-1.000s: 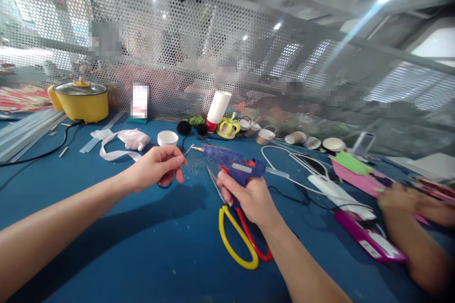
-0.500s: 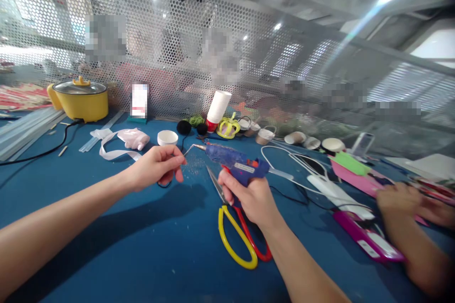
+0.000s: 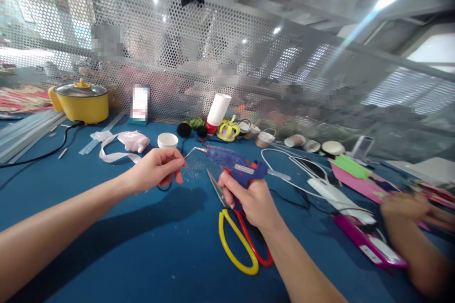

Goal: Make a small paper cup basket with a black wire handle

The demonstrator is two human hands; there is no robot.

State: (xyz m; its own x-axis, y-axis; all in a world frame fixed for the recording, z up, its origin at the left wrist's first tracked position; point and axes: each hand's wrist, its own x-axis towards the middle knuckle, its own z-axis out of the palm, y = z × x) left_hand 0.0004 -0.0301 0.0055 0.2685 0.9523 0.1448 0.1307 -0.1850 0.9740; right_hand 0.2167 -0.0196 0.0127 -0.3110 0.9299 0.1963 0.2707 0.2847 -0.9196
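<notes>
Fingers (image 3: 177,164) hide pinched piece.

The right hand (image 3: 249,196) grips a blue glue gun (image 3: 236,166), its nozzle pointing at a thin piece pinched in the fingertips of the left hand (image 3: 154,170). Yellow-and-red scissors (image 3: 239,234) lie on the blue worktop (image 3: 142,246) just beneath the right hand. Beyond the left hand stands a white cup (image 3: 167,139). Far right of the right hand, another person's hand (image 3: 405,206) is blurred.
</notes>
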